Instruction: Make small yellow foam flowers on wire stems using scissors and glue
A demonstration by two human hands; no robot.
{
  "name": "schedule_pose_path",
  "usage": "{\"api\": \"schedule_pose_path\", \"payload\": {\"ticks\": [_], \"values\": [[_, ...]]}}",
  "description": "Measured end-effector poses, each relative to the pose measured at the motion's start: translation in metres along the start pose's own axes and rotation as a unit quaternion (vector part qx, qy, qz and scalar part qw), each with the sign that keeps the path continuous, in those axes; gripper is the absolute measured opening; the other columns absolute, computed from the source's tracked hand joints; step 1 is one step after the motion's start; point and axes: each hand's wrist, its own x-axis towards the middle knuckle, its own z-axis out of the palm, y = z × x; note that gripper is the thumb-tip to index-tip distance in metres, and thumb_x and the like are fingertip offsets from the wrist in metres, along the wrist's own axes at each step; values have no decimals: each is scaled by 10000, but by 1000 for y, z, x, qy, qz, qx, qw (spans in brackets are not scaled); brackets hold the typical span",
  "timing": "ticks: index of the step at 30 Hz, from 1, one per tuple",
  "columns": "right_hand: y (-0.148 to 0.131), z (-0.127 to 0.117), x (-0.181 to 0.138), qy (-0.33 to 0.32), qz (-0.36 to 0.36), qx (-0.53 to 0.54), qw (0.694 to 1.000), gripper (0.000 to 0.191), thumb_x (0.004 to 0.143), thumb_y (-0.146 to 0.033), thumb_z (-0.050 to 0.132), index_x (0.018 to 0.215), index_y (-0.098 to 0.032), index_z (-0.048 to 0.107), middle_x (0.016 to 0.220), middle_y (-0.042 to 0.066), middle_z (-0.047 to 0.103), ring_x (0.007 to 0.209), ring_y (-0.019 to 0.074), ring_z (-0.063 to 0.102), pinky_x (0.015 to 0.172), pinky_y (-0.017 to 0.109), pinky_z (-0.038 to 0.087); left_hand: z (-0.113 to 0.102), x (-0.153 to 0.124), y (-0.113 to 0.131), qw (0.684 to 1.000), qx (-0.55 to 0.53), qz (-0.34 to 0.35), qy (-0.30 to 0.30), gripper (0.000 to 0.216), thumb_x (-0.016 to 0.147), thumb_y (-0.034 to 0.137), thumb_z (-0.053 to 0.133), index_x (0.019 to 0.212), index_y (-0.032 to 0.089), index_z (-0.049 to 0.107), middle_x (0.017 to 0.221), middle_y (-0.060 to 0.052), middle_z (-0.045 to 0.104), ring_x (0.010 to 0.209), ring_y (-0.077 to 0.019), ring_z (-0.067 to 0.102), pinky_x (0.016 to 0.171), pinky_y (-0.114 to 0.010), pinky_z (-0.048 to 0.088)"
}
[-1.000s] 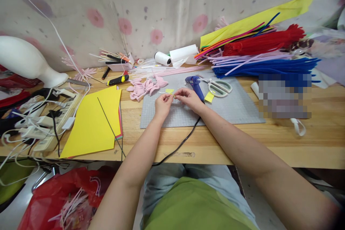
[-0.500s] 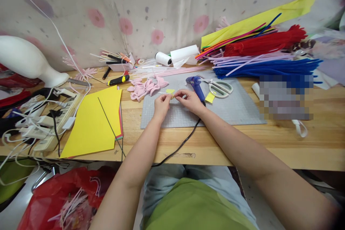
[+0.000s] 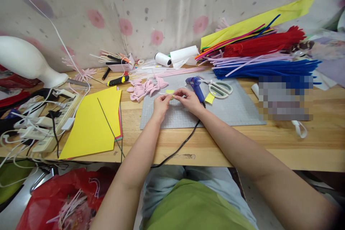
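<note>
My left hand (image 3: 161,107) and my right hand (image 3: 189,101) meet fingertip to fingertip over the grey cutting mat (image 3: 229,109). Both pinch a tiny yellow piece (image 3: 171,97), mostly covered by the fingers; it looks like paper or foam. A thin white stick (image 3: 161,93) juts out beside my left fingers. Just behind lies a small yellow scrap (image 3: 169,91). A blue glue gun (image 3: 196,88) rests right of my right hand, its black cord running under my forearm. Next to it are scissors (image 3: 221,89) and another yellow scrap (image 3: 209,97).
Pink fuzzy pieces (image 3: 145,89) lie left of the mat. Yellow sheets (image 3: 93,124) and a cable-laden power strip (image 3: 58,125) fill the left. Blue pipe cleaners (image 3: 266,68) and red ones (image 3: 264,45) are piled back right. A red bag (image 3: 64,194) hangs below the table edge.
Both hands stay nearly in place, with the right fingers shifting slightly around the yellow piece. The rest of the table looks the same.
</note>
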Motion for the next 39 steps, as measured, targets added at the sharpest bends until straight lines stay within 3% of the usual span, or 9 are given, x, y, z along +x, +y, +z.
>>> {"api": "schedule_pose_path", "payload": {"ticks": [11,18,24,29,39], "values": [[1,1,1,59,-34,-63,996,153,743,-347,609,684,-205,618,726,22,588,732,153,504,688,289,384,-4,-4,5,994,-40,-4,-97,233,682,364,656,655,142,593,450,84,257,391,-31,243,408,-206,211],[-3,-2,-1,68,-41,-103,992,166,778,-333,557,670,-207,576,722,29,568,721,162,488,695,300,372,-5,-5,5,991,-35,-16,-127,277,652,403,668,654,133,607,510,37,419,417,-44,354,398,-207,246],[1,-4,-1,47,-40,-117,991,163,767,-343,538,672,-211,552,716,29,582,710,164,489,695,298,370,-6,-4,2,995,0,-1,-102,246,596,341,699,726,141,638,485,57,426,407,-42,360,392,-200,292],[8,-3,1,28,-9,-70,997,168,753,-340,533,665,-198,552,688,15,576,688,155,503,678,292,365,-7,-3,-2,991,86,71,-73,181,631,256,680,765,138,650,486,63,457,370,-43,363,393,-213,290],[5,-2,0,5,17,-42,999,207,745,-362,545,715,-167,606,682,4,591,664,127,506,653,264,379,-9,-2,-5,985,115,114,-55,197,652,305,696,740,134,650,454,76,414,368,-45,355,389,-205,283]]}}
